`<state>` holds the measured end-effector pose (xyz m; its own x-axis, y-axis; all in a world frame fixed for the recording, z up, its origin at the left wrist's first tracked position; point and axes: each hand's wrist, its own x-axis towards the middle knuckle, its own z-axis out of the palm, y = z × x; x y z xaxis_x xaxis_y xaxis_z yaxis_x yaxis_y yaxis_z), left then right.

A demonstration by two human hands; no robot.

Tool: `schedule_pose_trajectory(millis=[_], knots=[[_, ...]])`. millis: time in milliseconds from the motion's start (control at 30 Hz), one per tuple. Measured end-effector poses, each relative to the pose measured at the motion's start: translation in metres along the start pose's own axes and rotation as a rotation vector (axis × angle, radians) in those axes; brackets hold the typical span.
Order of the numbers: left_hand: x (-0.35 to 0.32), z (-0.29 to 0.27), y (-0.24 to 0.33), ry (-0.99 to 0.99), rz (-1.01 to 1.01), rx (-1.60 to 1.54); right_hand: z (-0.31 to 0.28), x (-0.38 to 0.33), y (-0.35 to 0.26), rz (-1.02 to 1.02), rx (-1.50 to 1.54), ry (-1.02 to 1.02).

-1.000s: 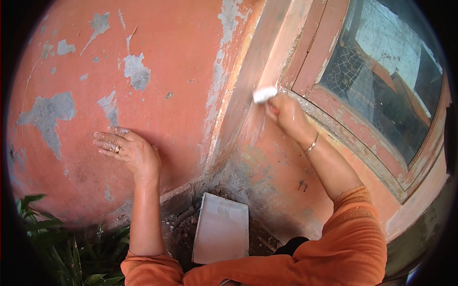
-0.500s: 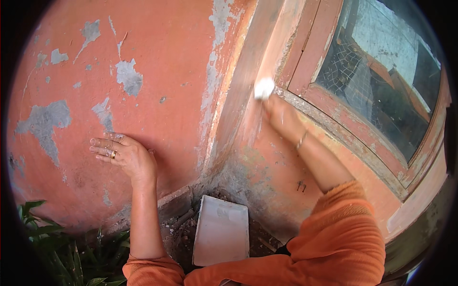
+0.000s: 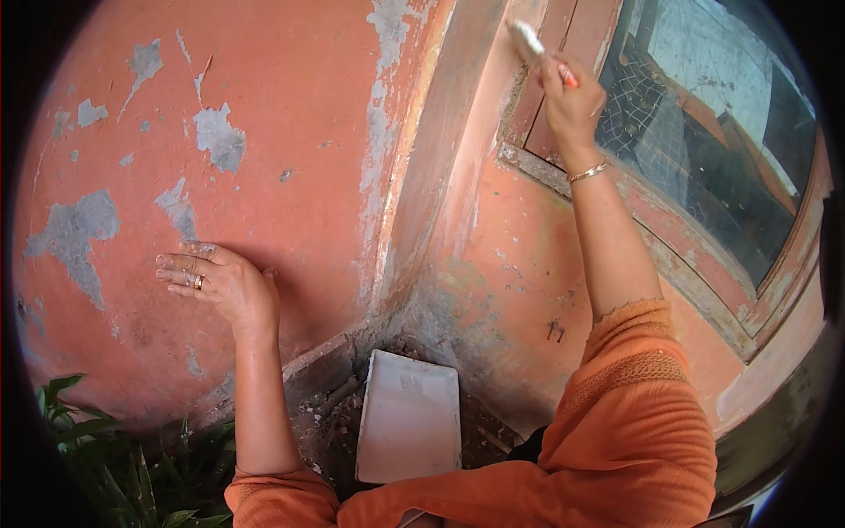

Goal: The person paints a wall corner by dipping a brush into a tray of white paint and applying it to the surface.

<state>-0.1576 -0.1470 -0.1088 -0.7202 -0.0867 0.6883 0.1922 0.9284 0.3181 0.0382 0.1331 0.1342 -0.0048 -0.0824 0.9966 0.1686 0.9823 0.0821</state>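
My right hand (image 3: 574,104) is closed round the orange-red handle of a paintbrush (image 3: 526,39). White paint covers its bristles, which are at the pale vertical strip (image 3: 480,114) beside the window frame; motion blurs the tip, so contact is hard to judge. On the left, my left hand (image 3: 231,283) rests against the peeling pink wall (image 3: 290,132), fingers stretched out, with a ring on one finger and whitish paint smears on the fingertips. It holds nothing.
A pale rectangular tray (image 3: 408,414) lies on the debris-strewn ground in the wall corner. Green plants (image 3: 123,458) grow at the lower left. To the right is a window (image 3: 704,132) in a worn wooden frame (image 3: 634,198). Grey patches show where wall paint has flaked off.
My right hand has moved up along the strip with the paintbrush, from beside the window frame's lower corner to higher up. My left hand stays on the wall; the view has shifted slightly.
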Motion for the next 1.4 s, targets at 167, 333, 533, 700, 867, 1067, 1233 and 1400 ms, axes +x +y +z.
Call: schedule_pose_trajectory(millis=[167,333,533,700,867,1067,1233,1400], knots=[[0.001,0.001,0.0,0.041,0.003,-0.031,-0.008,-0.074,0.02,0.349,0.075,-0.252],[-0.001,0.003,-0.002,0.002,-0.004,-0.016,-0.017,-0.043,-0.016,0.347,0.332,-0.084],[0.0,0.001,-0.002,-0.005,-0.007,-0.013,0.008,-0.019,-0.003,0.282,0.162,-0.141],[0.001,-0.001,0.004,-0.004,-0.019,-0.043,0.015,-0.067,-0.003,0.419,0.241,-0.266],[-0.002,0.0,0.001,0.016,-0.003,-0.06,0.013,-0.018,-0.053,0.323,0.7,0.041],[-0.001,-0.004,0.01,-0.02,-0.033,-0.052,0.044,0.016,-0.045,-0.103,0.078,0.012],[0.001,-0.005,0.0,0.003,-0.005,-0.056,0.026,-0.048,-0.075,-0.369,0.049,-0.207],[0.0,0.004,-0.007,0.066,-0.004,-0.049,-0.006,-0.038,-0.09,-0.318,0.153,-0.309]])
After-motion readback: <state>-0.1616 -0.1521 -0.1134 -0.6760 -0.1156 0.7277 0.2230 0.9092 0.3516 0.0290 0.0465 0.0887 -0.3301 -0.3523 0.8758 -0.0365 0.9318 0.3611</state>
